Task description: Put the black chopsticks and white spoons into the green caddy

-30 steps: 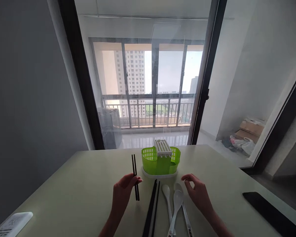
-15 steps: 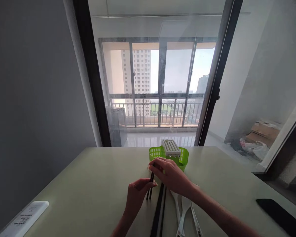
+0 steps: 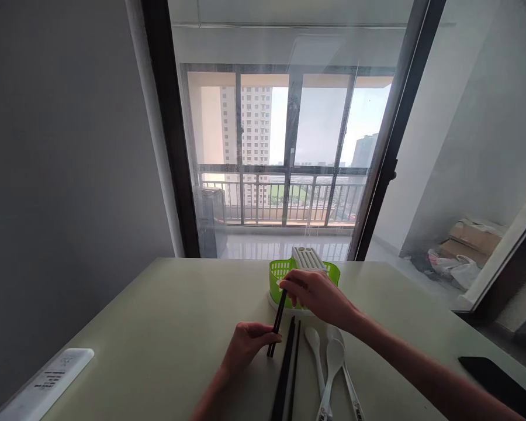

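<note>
A pair of black chopsticks (image 3: pixel 279 316) is held tilted between my two hands. My right hand (image 3: pixel 318 297) pinches their upper end, just in front of the green basket (image 3: pixel 275 286). Near their lower end, the thumb and fingers of my left hand (image 3: pixel 248 348) close round them. More black chopsticks (image 3: pixel 284 371) lie lengthwise on the table, just right of my left hand. Several white spoons (image 3: pixel 334 358) rest beside those, below my right forearm. A white slotted piece (image 3: pixel 307 258) sits on top of the basket, which my right hand partly covers.
The pale table (image 3: pixel 170 339) ends at a glass door with a dark frame (image 3: pixel 388 146). A white power strip (image 3: pixel 56 377) lies at the left edge, and a flat black object (image 3: pixel 499 383) at the right. Cardboard boxes (image 3: pixel 476 240) are visible beyond the glass.
My left hand has slid lower on the chopsticks, and the pair now leans more, its top to the right. The view has shifted slightly, and more of the spoons shows.
</note>
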A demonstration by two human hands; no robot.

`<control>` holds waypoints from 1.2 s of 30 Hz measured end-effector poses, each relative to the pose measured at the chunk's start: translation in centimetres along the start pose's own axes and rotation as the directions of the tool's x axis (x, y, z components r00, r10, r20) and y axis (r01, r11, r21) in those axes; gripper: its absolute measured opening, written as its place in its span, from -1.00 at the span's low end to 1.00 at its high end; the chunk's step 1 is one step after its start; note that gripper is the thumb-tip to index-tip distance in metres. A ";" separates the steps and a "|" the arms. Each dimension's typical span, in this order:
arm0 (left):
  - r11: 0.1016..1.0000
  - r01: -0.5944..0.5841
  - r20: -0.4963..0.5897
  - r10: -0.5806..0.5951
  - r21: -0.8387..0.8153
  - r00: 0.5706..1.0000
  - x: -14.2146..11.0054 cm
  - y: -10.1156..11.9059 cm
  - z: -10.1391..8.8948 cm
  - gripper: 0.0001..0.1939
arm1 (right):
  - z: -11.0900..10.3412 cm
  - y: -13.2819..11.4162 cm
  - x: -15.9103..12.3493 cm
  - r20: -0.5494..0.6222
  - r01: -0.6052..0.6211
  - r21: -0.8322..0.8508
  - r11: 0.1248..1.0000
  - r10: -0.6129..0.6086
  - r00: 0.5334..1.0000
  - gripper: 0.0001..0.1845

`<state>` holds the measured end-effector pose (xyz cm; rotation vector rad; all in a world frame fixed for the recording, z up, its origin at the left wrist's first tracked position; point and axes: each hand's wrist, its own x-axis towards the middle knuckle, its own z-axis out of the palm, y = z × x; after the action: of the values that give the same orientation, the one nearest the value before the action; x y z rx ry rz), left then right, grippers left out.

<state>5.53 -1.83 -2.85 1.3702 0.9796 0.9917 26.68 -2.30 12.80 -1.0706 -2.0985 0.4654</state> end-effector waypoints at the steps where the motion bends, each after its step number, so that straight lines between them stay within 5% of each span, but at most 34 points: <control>1: 1.000 0.003 0.029 -0.004 0.011 1.000 0.0 0.0 -0.1 -0.60 | 0.0 0.0 0.0 -0.003 -0.006 0.014 1.000 0.006 1.000 -0.63; 17: 0.992 -0.007 0.128 -0.010 0.129 0.992 -0.2 0.4 0.0 -0.63 | -1.0 0.1 0.9 0.057 -0.071 0.073 0.995 0.067 0.996 -0.69; 22: 0.999 0.037 0.080 -0.039 0.024 0.996 0.2 0.1 -0.8 -0.59 | -5.4 1.7 4.0 0.025 -0.018 0.090 0.996 0.016 1.000 -0.66; 28: 0.999 0.053 0.031 -0.053 0.000 0.998 0.6 -0.8 -1.0 -0.57 | -10.9 4.5 9.3 -0.191 0.004 0.058 0.998 0.007 0.982 -0.55; 31: 0.998 0.043 0.031 -0.044 0.044 0.999 0.5 -0.9 -0.6 -0.57 | -10.5 5.8 11.1 -0.201 -0.040 -0.052 0.998 0.028 0.979 -0.59; 36: 0.993 0.021 0.045 -0.027 0.114 0.999 0.5 -0.9 -0.4 -0.56 | -6.7 8.7 13.0 -0.117 -0.077 -0.088 0.993 0.067 0.991 -0.72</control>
<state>5.29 -1.22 -3.73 1.4659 1.0287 0.8938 31.30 13.29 17.88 -1.2012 -2.0022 0.3367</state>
